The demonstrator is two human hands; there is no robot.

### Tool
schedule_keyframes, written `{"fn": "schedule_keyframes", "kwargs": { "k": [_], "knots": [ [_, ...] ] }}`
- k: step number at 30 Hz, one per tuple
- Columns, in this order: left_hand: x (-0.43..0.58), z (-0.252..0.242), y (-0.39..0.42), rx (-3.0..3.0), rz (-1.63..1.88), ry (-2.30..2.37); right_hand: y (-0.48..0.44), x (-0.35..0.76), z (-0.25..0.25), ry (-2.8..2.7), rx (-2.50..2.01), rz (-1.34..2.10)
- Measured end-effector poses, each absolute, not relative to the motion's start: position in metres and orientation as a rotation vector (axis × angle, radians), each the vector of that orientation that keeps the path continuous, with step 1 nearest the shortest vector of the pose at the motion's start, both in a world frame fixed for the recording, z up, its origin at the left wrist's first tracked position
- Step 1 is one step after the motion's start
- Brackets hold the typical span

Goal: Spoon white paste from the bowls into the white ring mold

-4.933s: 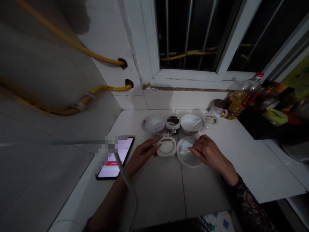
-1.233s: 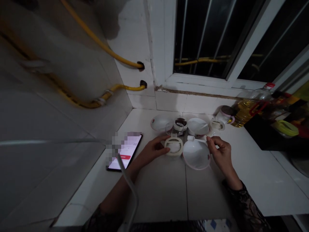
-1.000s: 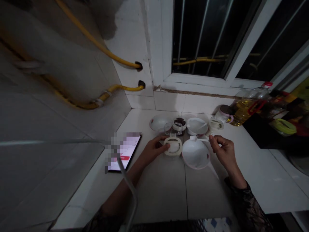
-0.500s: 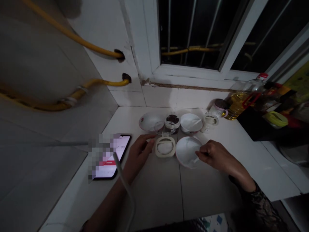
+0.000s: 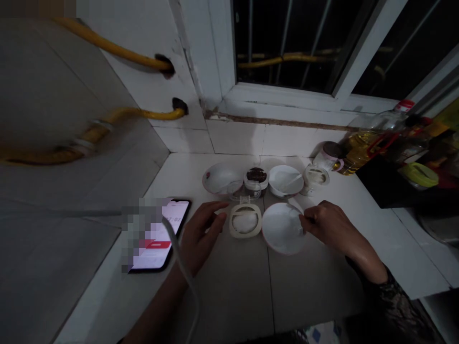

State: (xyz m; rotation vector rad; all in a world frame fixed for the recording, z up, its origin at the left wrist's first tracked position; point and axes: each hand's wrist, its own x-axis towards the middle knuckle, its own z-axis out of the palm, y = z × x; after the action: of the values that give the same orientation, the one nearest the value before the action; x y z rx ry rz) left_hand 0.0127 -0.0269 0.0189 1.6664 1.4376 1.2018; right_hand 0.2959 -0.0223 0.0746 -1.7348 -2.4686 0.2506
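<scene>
**Left hand (image 5: 199, 234) lifting off the cream ring-shaped lid (image 5: 245, 234), right hand (image 5: 333, 224) working at the rim of the shallow white bowl (image 5: 273, 243)**

Across the white tiled counter (image 5: 229, 296), below a barred window (image 5: 287, 48), both hands are working at the front of a loose cluster of dishes. Behind them a cooking oil bottle (image 5: 360, 155) is standing at the far right, and a phone (image 5: 158, 255) is lying to the left with a white cable (image 5: 181, 282) passing near it.

The main change is at the left hand. A few seconds earlier it was lying against the lid; now it is hovering just beside it, fingers spread apart and holding nothing. The lid is sitting flat on the counter between the hands.

The right hand has also shifted. It was pinching a spoon handle at the bowl's far side and is now at the bowl's right rim, fingertips together and touching it. I cannot tell whether they are clamping it. The bowl is lying nearly flat, and the spoon is not clearly visible.
</scene>
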Motion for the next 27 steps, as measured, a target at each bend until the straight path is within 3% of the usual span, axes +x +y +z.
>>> {"fn": "schedule_keyframes", "kwargs": {
  "k": [13,23,27],
  "knots": [
    [0.014,0.018,-0.027,1.648,1.164,1.403,-0.024,0.259,0.079,-2.600,-1.193,0.795],
    [0.016,0.022,-0.027,1.653,1.141,1.397,-0.014,0.282,0.071,-2.303,-1.382,0.975],
    [0.016,0.021,-0.026,1.660,1.142,1.402,-0.009,0.287,0.066,-2.323,-1.494,0.790]
  ]
}}
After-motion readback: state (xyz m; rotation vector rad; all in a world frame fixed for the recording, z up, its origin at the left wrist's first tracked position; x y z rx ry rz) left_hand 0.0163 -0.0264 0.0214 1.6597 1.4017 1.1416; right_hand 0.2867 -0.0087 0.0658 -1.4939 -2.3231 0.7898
